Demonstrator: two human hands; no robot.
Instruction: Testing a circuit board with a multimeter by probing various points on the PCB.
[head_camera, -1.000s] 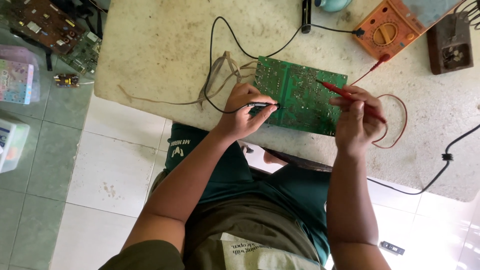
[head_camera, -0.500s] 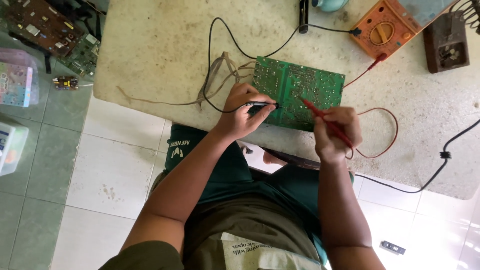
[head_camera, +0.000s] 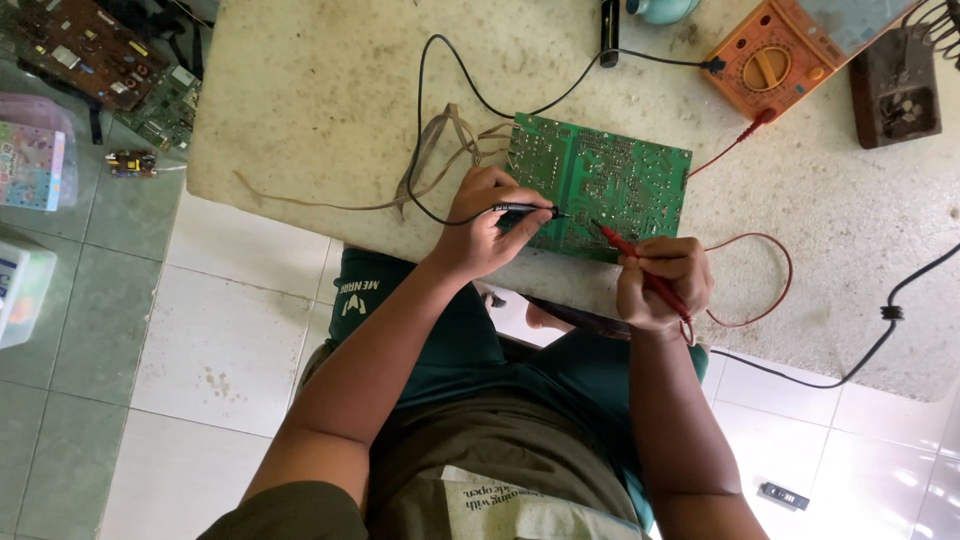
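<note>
A green circuit board (head_camera: 610, 180) lies solder side up near the front edge of a stone table (head_camera: 320, 110). My left hand (head_camera: 485, 235) grips a black test probe (head_camera: 525, 210) whose tip touches the board's lower left part. My right hand (head_camera: 662, 280) grips a red test probe (head_camera: 622, 243), its tip resting on the board's lower middle. Black and red leads run from the probes up to an orange multimeter (head_camera: 765, 62) at the back right of the table.
A dark metal stand (head_camera: 895, 95) sits at the table's far right, and a black cable (head_camera: 870, 345) crosses its right side. Loose tan wires (head_camera: 430, 160) lie left of the board. Other circuit boards (head_camera: 95, 55) and plastic boxes (head_camera: 35, 165) lie on the tiled floor at left.
My right hand has drawn back down and left with the red probe, so its tip now sits lower and more central on the board. My left hand has stayed in place.
</note>
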